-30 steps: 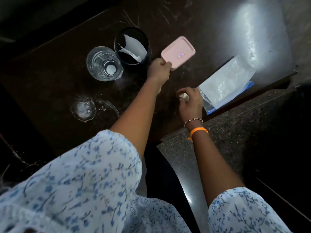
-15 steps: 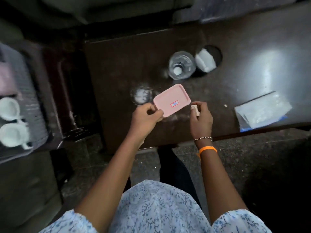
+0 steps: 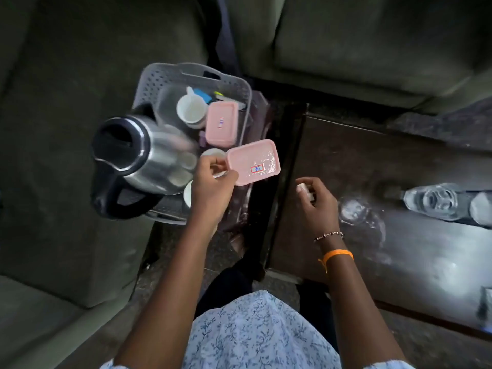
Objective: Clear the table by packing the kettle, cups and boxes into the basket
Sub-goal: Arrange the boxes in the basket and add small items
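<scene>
The left hand (image 3: 213,182) pinches a pink box (image 3: 254,161) by its near-left corner, thumb on top and fingers curled beneath. The box is held roughly level above the near-right corner of the basket (image 3: 170,75), partly over the gap between basket and table (image 3: 359,155). A small red-bordered label faces up on its lid. The basket is grey, perforated plastic and stands to the left of the table, between dark cushions. It contains a steel kettle (image 3: 141,155) with a black handle at its left side, a second pink box (image 3: 221,123) lying flat at its right side, and a white cup (image 3: 192,109) toward the far end. Further white cups (image 3: 187,195) sit beneath and beside the left hand, partly hidden by it. The right hand (image 3: 316,203) is over the left edge of the table, fingers curled around a small white object (image 3: 303,188) whose identity cannot be determined. The right wrist carries a beaded bracelet (image 3: 328,234) and an orange band (image 3: 336,254). A clear glass (image 3: 431,201) stands at the right of the table, well apart from both hands. White residue rings (image 3: 356,211) mark the tabletop just beside the right hand.
</scene>
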### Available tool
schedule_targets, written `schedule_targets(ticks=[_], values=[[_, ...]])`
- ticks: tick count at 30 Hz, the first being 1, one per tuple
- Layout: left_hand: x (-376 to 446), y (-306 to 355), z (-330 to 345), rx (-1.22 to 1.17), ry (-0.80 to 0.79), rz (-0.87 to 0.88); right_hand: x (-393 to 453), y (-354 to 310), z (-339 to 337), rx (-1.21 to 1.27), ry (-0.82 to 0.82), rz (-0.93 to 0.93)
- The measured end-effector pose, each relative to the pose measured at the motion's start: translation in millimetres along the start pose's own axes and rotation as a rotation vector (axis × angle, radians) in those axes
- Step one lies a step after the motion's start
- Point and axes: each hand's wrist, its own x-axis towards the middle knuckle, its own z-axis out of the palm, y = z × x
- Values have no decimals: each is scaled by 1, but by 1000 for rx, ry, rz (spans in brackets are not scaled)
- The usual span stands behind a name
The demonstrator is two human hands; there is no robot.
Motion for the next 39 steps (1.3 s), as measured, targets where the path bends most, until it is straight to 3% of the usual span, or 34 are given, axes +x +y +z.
schedule_targets(ticks=[5,11,14,16,19,22,25,32,39], values=[[34,16,-34,-122,-12,-119,10,-33,38,26,-16,11],[50,47,-19,-687,-88,-284,18,-48,54,-4,-31,26],[64,72,-13,-799,-9,-301,21,-51,57,-18,-29,28],[81,88,-16,-601,135,-224,22,-53,57,-16,-36,32],[109,114,-35,-20,245,-50,24,-56,55,-10,-43,37],[137,145,-63,522,172,2,25,-58,51,-1,-38,30],[159,162,-88,897,106,23,28,-59,47,18,-35,42],[196,134,-108,1124,-21,153,37,-71,47,-22,-33,-11],[205,96,-94,1044,-143,230,53,-99,63,-32,-54,-92]])
